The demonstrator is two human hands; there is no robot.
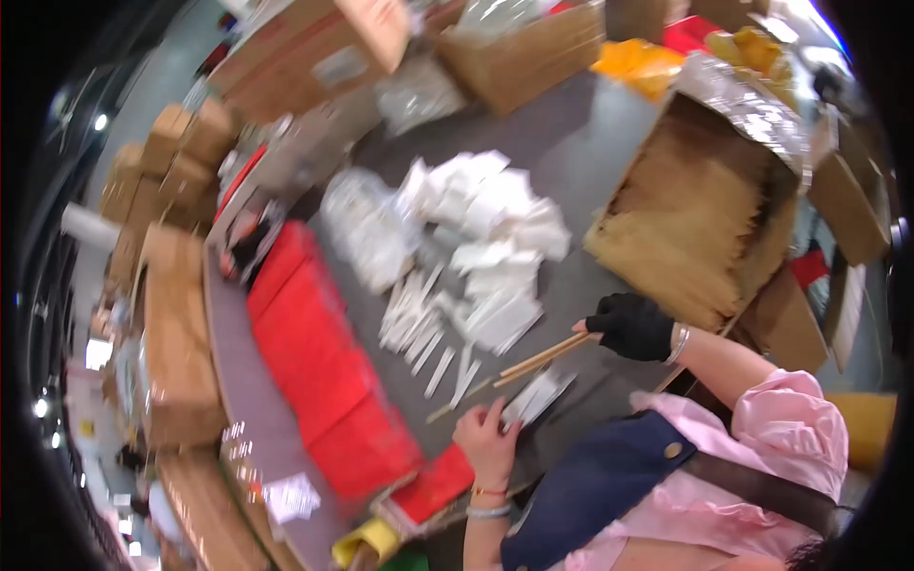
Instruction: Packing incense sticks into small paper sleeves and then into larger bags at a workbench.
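Note:
My right hand (pixel 633 328), in a black glove, is closed around one end of some thin wooden sticks (pixel 543 360). They slant down to the left, and their far ends come close to my left hand (pixel 487 438). That hand is bare, with the finger and thumb closed at the end of a narrow white packet (pixel 539 396) low over the table; blur hides the exact grip. Beyond both hands lies a loose heap of white paper pieces (pixel 495 214). Several narrow white strips (pixel 409 314) are scattered at its near left side.
A large open cardboard box (pixel 690 209) stands at the right, beside my right hand. Red packs (pixel 319 371) line the table's left edge. A clear plastic bag (pixel 367 228) with pale contents sits left of the heap. More cardboard boxes (pixel 524 57) stand at the back.

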